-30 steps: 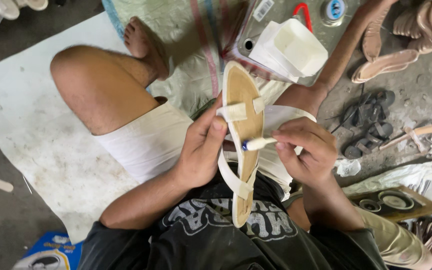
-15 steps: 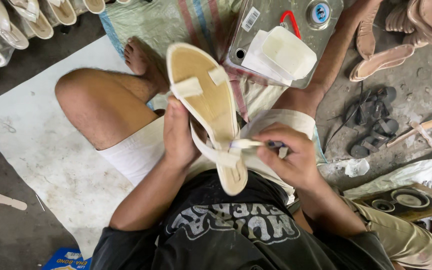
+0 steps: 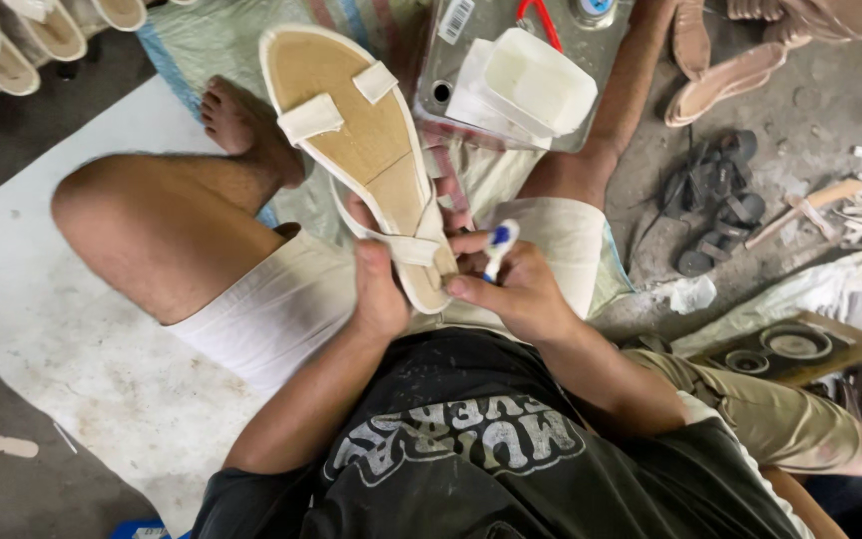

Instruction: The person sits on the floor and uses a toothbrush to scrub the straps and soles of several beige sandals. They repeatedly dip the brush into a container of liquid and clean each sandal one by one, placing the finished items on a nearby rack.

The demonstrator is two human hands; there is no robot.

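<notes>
Now the sandal (image 3: 366,150) sits higher and tilts further left than half a second ago, its toe end pointing up-left over my lap. It shows a tan insole, a cream rim and cream straps across the toe and heel areas. My left hand (image 3: 379,289) grips its heel end from below, while my right hand (image 3: 511,289) is closed around a white brush with a blue tip (image 3: 497,245), held just beside the heel strap.

Sandal (image 3: 351,130): matt tan insole, cream straps.
</notes>
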